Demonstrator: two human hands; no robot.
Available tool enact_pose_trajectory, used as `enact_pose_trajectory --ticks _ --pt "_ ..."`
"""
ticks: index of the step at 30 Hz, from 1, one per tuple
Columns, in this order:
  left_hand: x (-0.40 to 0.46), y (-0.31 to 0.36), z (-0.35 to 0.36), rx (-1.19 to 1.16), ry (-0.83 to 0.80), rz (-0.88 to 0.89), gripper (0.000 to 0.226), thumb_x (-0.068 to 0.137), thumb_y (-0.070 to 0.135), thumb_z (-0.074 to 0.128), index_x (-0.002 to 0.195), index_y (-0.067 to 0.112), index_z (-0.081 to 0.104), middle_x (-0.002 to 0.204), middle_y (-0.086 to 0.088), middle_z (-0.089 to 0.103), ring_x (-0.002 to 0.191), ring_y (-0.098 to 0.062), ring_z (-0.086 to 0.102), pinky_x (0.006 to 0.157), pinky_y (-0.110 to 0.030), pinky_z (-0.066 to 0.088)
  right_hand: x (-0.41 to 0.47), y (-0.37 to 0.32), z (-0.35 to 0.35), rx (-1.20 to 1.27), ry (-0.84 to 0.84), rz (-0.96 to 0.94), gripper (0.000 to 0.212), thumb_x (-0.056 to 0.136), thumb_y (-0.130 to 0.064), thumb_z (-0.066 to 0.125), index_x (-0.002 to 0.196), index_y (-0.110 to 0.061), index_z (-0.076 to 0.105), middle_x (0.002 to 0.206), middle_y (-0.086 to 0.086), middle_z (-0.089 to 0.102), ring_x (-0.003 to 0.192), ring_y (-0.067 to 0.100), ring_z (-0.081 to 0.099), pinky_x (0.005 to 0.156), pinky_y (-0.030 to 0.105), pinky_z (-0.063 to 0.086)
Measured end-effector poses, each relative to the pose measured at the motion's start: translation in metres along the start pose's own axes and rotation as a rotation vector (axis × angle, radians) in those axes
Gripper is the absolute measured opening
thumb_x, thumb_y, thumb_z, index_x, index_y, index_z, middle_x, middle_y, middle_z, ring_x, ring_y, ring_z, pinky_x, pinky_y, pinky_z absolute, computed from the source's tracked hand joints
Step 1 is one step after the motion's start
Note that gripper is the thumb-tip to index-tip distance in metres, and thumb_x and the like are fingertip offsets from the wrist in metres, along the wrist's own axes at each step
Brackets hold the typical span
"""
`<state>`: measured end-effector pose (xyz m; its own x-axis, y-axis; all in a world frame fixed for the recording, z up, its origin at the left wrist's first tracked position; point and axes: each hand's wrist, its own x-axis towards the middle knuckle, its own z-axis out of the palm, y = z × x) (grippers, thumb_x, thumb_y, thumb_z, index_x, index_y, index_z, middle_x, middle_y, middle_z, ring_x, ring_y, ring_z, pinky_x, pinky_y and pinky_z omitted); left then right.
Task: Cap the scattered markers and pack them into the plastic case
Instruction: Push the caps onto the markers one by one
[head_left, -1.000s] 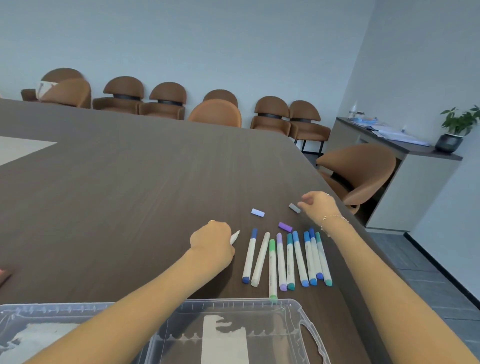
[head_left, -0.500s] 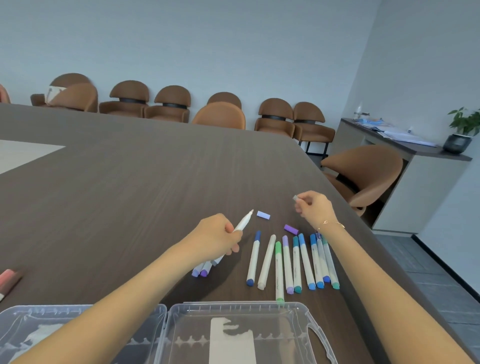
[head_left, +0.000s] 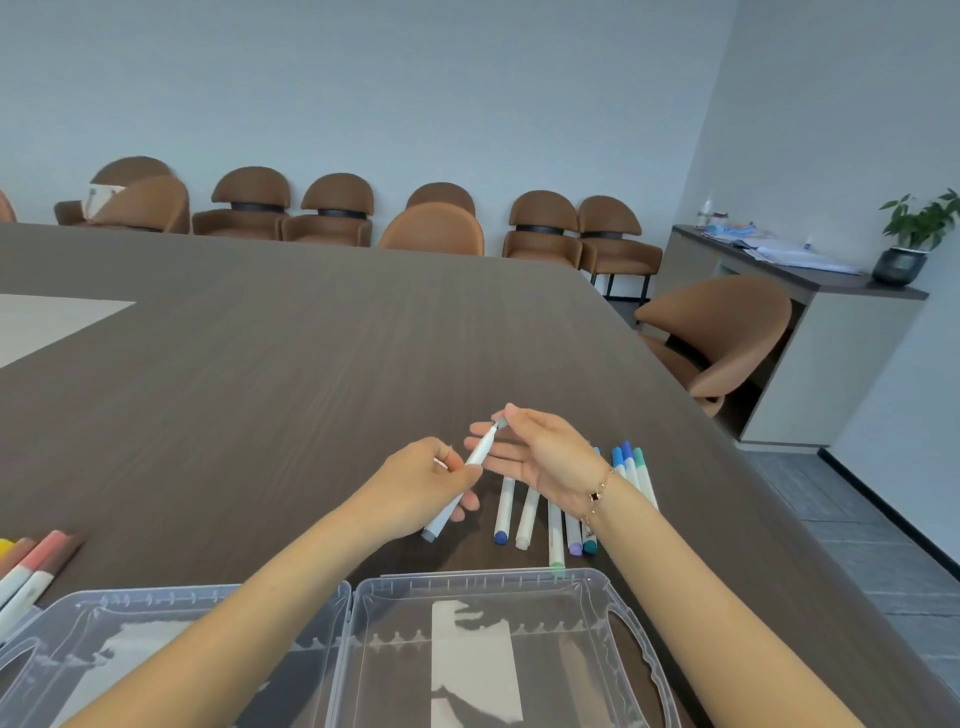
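My left hand grips a white marker by its barrel, tip pointing up and away. My right hand pinches a small grey cap at the marker's tip, other fingers spread. Behind and under my right wrist lies a row of several markers with blue, purple and green ends on the dark table. The clear plastic case lies open at the near edge, its two halves holding no markers.
More markers with red, brown and yellow caps lie at the left edge. The table's right edge runs close to the marker row, with a brown chair beyond it. Further chairs line the far wall.
My right hand carried the grey cap from the table's right side over to the tip of the marker. My left hand raised the marker and now holds it alone.
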<state>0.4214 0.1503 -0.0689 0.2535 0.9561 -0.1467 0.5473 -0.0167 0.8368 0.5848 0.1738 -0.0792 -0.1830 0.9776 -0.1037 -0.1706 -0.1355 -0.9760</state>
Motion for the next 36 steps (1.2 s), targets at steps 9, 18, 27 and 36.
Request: enact_pose_trajectory --ticks 9,18,27,36 --pt "0.001 -0.002 0.004 0.010 -0.009 0.006 0.014 0.093 0.032 0.055 0.085 0.022 0.051 0.072 0.008 0.067 0.062 -0.007 0.064 0.063 -0.017 0.051 -0.002 -0.003 0.004 -0.306 0.017 -0.028 0.024 0.101 -0.022 0.039 0.109 -0.006 0.056 0.110 0.015 0.068 0.099 0.025 0.068 0.092 0.037 0.053" --pt "0.003 0.008 0.013 -0.149 -0.082 -0.016 0.018 0.097 0.021 0.049 0.104 0.010 0.060 0.075 -0.001 0.067 0.060 -0.009 0.066 0.061 -0.017 0.056 0.000 0.001 0.011 -0.536 0.192 -0.247 0.026 0.094 -0.021 0.056 0.119 -0.017 0.049 0.088 0.005 0.071 0.082 0.016 0.071 0.080 0.030 0.058" --pt "0.006 0.014 0.012 -0.290 0.013 -0.119 0.023 0.097 0.018 0.050 0.103 0.001 0.064 0.077 -0.008 0.066 0.064 -0.017 0.066 0.071 -0.031 0.059 -0.003 0.002 0.021 -0.577 0.164 -0.205 0.038 0.087 -0.026 0.066 0.119 -0.026 0.047 0.069 -0.003 0.066 0.063 0.007 0.064 0.065 0.011 0.053" --pt "0.008 0.016 0.016 -0.315 -0.024 -0.198 0.018 0.095 0.015 0.054 0.096 0.001 0.065 0.078 -0.011 0.068 0.065 -0.019 0.067 0.067 -0.031 0.058 0.001 0.011 0.022 -0.508 0.211 -0.135 0.032 0.089 -0.018 0.063 0.118 -0.018 0.047 0.075 0.001 0.064 0.068 0.008 0.061 0.064 0.011 0.049"
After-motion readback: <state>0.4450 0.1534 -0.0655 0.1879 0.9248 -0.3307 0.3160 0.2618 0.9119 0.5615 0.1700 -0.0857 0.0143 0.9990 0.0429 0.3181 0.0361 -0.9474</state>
